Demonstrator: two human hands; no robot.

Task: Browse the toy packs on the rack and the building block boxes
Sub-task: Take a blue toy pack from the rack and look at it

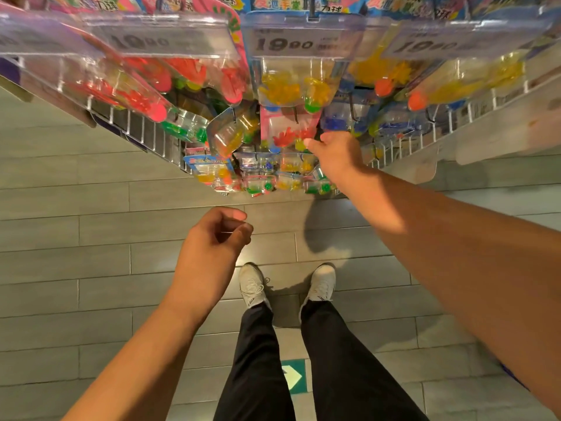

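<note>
A shop: blister toy packs (290, 136) hung on wire rack (158, 138) hooks, clear price tags (299, 44) reading 19.90 at far side, green arrow sticker (293, 375) on near tiled floor (60, 238).

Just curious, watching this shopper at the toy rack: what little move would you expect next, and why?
Probably the right hand closes on the pink toy pack hanging on its hook, to tilt it for a look. Its fingertips already reach that pack's lower edge, though whether they touch it is unclear. The left hand hangs loosely curled, holding nothing.
</note>
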